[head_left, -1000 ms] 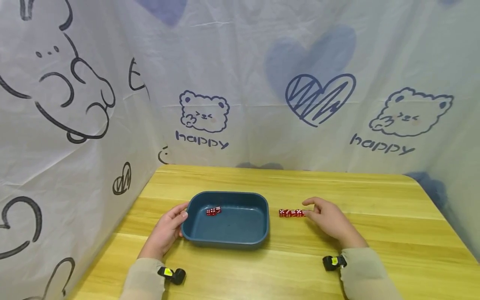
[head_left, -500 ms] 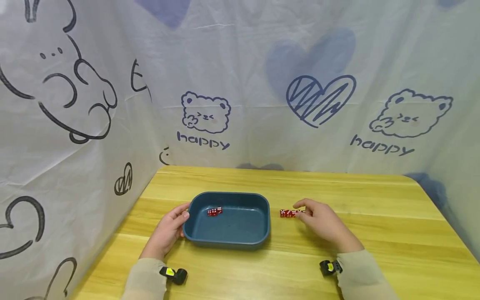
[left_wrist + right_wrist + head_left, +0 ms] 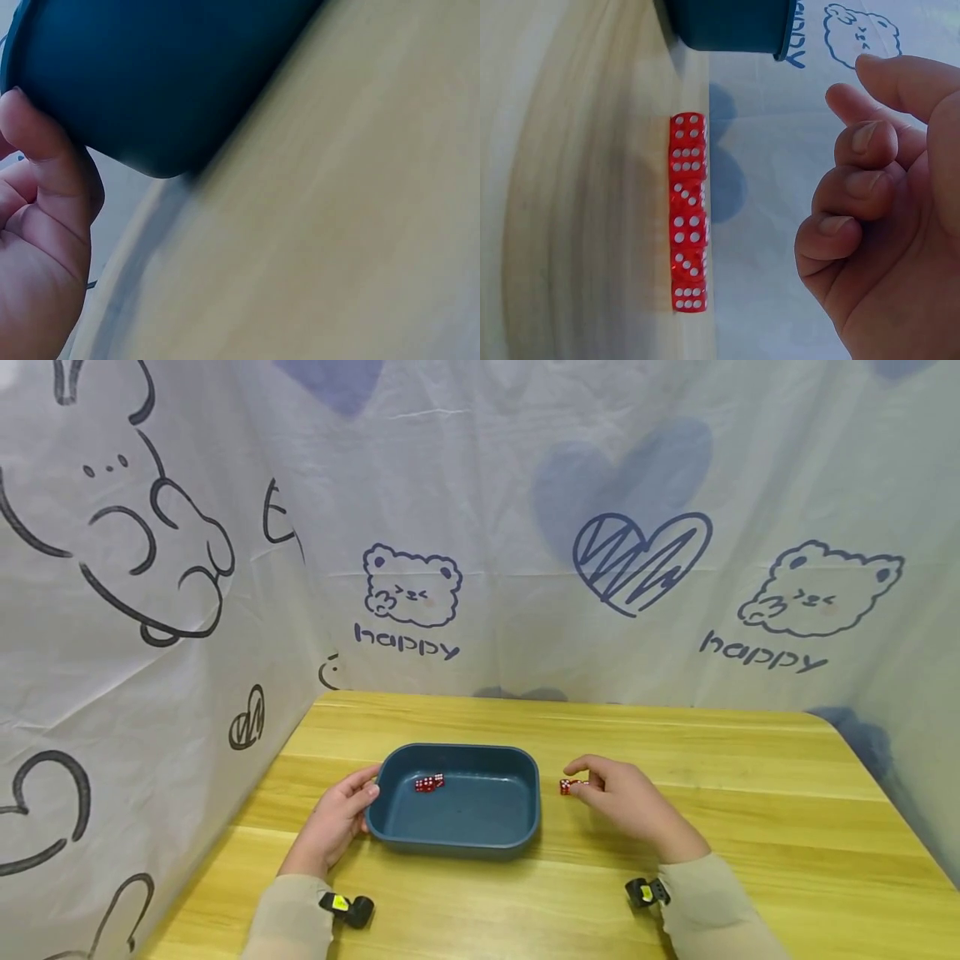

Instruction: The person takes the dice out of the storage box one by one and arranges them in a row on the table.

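the left hand [image 3: 335, 814] is gripping a blue tray [image 3: 453, 851] by its left end; the right hand [image 3: 626, 802], thumb and forefinger parted, is hovering empty above a row of red dice [image 3: 688, 225]; more dice [image 3: 429, 783] are lying inside the tray

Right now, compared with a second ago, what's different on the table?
The right hand has moved left along the row of red dice, toward the blue bin. Neither of the hands visibly took hold of anything or let go. The left hand still grips the bin; the dice inside stayed put.
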A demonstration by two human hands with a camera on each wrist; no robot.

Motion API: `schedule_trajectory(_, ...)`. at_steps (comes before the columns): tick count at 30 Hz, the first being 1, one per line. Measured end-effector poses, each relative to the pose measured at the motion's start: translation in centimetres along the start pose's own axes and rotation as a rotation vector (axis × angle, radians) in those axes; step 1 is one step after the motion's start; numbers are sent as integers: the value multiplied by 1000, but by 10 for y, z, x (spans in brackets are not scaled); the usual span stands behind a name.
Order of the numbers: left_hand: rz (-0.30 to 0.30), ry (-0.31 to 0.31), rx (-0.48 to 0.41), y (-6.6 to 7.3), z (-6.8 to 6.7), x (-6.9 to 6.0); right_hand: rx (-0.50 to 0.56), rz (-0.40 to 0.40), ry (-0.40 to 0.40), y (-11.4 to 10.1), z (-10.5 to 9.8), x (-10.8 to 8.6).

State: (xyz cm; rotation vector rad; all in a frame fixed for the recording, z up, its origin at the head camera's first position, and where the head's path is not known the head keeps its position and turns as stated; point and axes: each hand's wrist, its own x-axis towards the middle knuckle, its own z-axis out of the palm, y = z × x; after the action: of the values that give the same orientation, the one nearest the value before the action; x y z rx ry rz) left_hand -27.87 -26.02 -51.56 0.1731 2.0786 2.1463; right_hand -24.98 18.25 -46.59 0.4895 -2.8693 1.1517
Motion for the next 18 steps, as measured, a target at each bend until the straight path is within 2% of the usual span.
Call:
schedule_trajectory(3,2,14,9,2,1,-1,-6,-12,-4,-5,0,1)
schedule_trajectory(9,-31,31,-2,2,2,-1,-2,-31,-20,-12,1,1)
schedule_trajectory(18,-37,24,-17,2,2,-1,-30,-108,-29,-27,6,9)
